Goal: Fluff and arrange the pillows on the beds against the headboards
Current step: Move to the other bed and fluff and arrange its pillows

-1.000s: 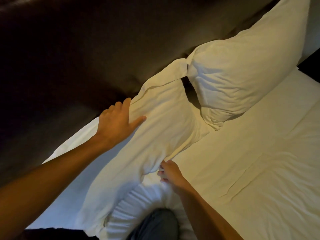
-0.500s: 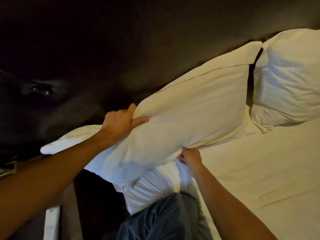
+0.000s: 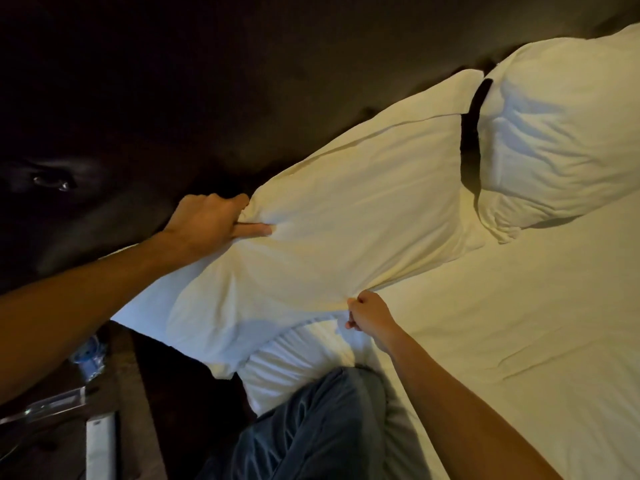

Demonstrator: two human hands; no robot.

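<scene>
Soft, light pillow [image 3: 346, 216] at the bed's [image 3: 519, 323] head corner, left hand [image 3: 207, 225] pinching its top edge, right hand [image 3: 369, 315] fisted on its lower edge; best gripped by opposite edges.

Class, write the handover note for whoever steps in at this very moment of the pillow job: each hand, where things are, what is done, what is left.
Left hand: gripping the near pillow at its upper edge by the headboard.
Right hand: pinching that pillow's lower edge above the bed sheet.
Far pillow: leaning upright against the headboard, apparently set.
Done: far pillow seems placed.
Left: fluff the near pillow, stand it against the headboard beside the far one.
</scene>
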